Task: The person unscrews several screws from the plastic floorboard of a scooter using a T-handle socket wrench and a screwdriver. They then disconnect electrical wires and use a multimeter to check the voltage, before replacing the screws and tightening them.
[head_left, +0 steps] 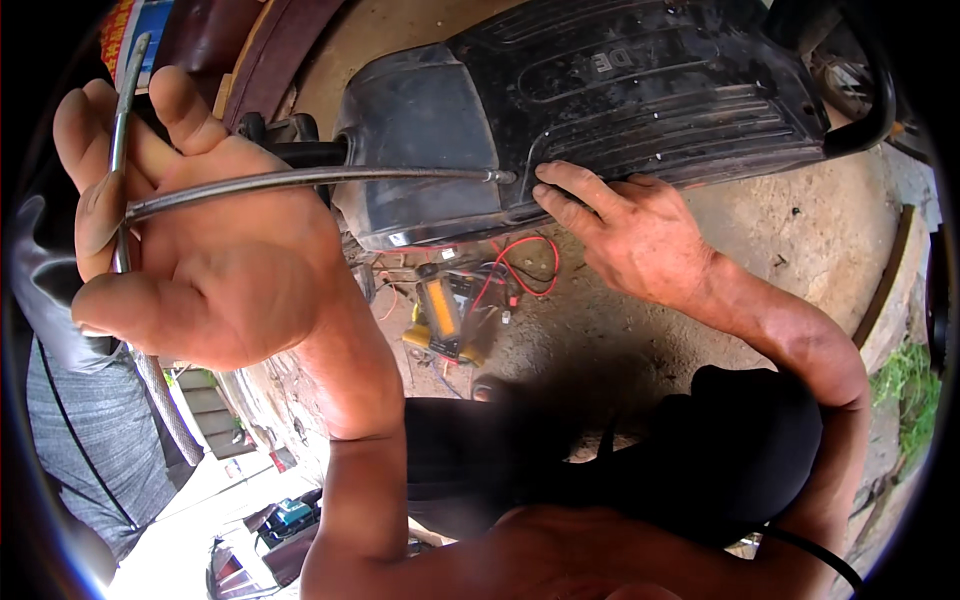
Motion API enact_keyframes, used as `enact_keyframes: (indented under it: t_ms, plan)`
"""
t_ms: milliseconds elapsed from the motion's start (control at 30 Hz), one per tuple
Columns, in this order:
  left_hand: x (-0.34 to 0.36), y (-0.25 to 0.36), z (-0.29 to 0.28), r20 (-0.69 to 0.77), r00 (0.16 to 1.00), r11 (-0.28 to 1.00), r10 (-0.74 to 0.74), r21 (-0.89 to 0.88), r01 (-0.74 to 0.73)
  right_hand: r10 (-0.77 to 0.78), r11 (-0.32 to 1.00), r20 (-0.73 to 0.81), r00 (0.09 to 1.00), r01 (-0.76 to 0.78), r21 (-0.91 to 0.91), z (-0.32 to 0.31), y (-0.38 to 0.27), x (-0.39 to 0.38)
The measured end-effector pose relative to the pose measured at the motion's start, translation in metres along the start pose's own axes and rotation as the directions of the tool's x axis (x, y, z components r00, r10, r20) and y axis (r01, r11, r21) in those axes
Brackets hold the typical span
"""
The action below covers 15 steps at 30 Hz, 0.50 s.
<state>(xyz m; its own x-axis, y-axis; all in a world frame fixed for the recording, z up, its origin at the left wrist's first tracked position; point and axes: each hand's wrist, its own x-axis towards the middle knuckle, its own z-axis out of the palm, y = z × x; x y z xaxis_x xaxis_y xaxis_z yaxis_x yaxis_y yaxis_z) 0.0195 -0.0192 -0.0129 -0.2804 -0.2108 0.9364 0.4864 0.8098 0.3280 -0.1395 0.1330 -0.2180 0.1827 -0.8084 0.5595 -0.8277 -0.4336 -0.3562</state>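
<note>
My left hand (230,250) is raised at the left with its palm showing, holding a T-handle wrench (300,178) whose crossbar passes among my fingers. The wrench's long shaft runs to the right, and its tip rests at a small spot on a dusty black plastic footboard (640,75), apparently part of a scooter. Whatever fastener sits under the tip cannot be made out. Beside the tip lies my right hand (635,235), index and middle fingers stretched out on the footboard's near edge, nothing seen in its grasp.
Below the footboard, a yellow-and-black device (440,310) lies on the concrete ground among red wires (540,265). Someone in grey clothing (90,430) is close at the left. My dark-clad knee (760,430) is at lower right, and green plants (905,390) grow by the right edge.
</note>
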Motion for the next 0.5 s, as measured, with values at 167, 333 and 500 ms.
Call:
enact_keyframes:
  t_ms: [167, 333, 500]
  plan:
    - [-0.004, 0.0, 0.006, -0.037, 0.999, 1.0, -0.016, 0.017, 0.016, 0.021, 1.0, 0.005, 1.0, -0.021, -0.021, 0.002, 0.004, -0.006]
    - [0.016, 0.009, -0.014, 0.148, 0.94, 0.865, -0.308, -0.367, 0.342, 0.015, 1.0, 0.028, 1.0, -0.015, -0.017, -0.003, 0.002, -0.003]
    - [0.02, 0.0, -0.031, 0.297, 0.842, 0.539, -0.451, -0.662, 0.522, 0.017, 0.999, 0.025, 1.0, -0.016, -0.029, -0.002, 0.002, -0.003]
